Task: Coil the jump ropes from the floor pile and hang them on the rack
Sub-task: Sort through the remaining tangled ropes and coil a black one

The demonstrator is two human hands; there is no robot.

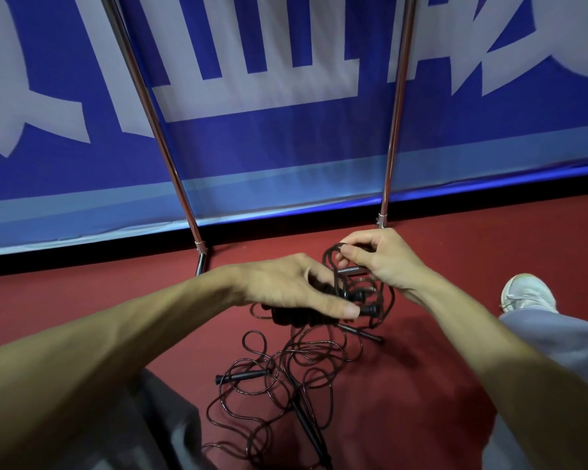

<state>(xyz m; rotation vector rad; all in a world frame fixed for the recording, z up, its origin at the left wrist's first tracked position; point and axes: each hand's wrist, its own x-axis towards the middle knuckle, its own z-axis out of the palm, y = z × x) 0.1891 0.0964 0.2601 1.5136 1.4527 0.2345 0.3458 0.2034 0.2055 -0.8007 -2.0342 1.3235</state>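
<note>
Setting: red floor [455, 266] is running under both hands; a blue banner [286, 147] with white characters is hanging beyond them.
Rack [160, 130]: two chrome uprights are standing past the hands, one foot just beyond the right knuckles. No bar or hooks are showing.
Left hand [286, 286]: is curling round a dark bundle of handles [370, 309] and gathered cord, thumb lying along the top.
Right hand [381, 259]: is pinching a loop [324, 261] of cord between thumb and fingertips, just above the bundle.
Rope [389, 300]: is being held off the floor between the two hands, with strands trailing down.
Pile [286, 374]: is lying below the hands and nearer the body, thin cords crossing in loose rings, with a stray handle [241, 377] under the left forearm.
Step, as judged: coiling one rope, partway through; nothing looks to be hanging yet.
Doing it well: the left grip should be staying firm as the anchor while the right is laying each loop to match the last, feeding cord without twisting it.
Watch for: trailing strands may be snagging other ropes, so lifting slowly and shaking free beats tugging.
Nearby: a white shoe [526, 293] is resting right of the right wrist.
</note>
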